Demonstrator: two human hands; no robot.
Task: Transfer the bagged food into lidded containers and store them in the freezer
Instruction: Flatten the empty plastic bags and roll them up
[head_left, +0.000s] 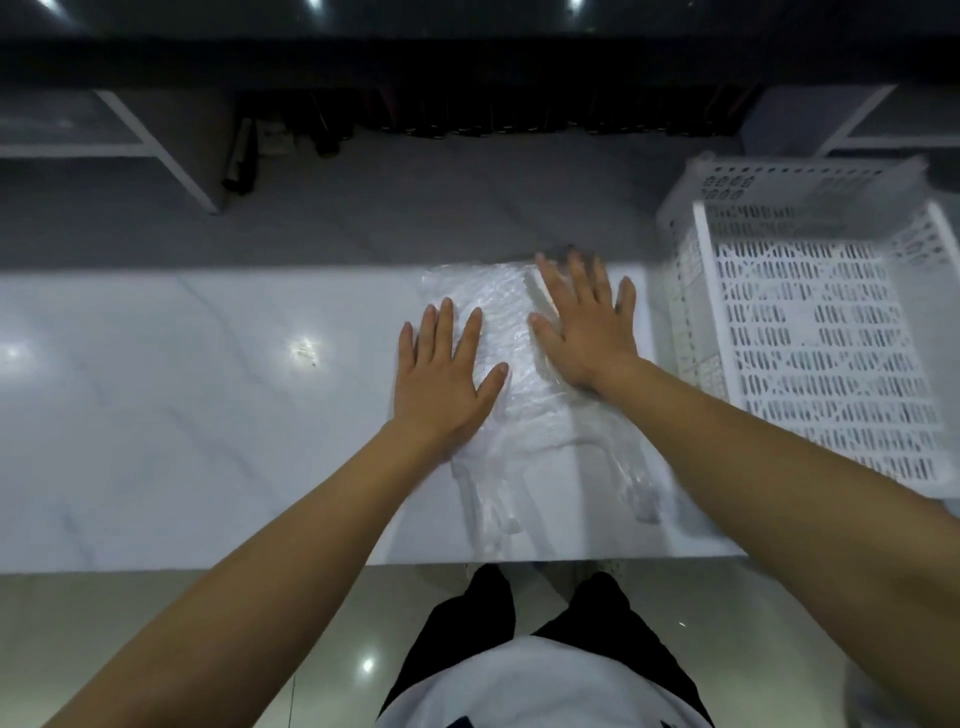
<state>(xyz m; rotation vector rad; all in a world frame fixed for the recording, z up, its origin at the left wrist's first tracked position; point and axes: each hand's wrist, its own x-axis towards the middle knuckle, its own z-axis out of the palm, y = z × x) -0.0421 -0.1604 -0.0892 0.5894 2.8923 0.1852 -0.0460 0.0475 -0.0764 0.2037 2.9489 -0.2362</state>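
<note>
A clear, empty plastic bag (511, 343) lies flat on the white marble counter (182, 415), its two handle loops trailing toward the counter's near edge. My left hand (447, 379) presses on the bag's left side with fingers straight and spread. My right hand (587, 327) presses flat on the bag's right side, fingers pointing away from me. No food and no lidded container are in view.
A white perforated plastic basket (810, 332) stands on the counter's right end, close to my right forearm. Beyond the counter lie a grey floor and dark shelving (467, 114). The counter's near edge runs just above my legs.
</note>
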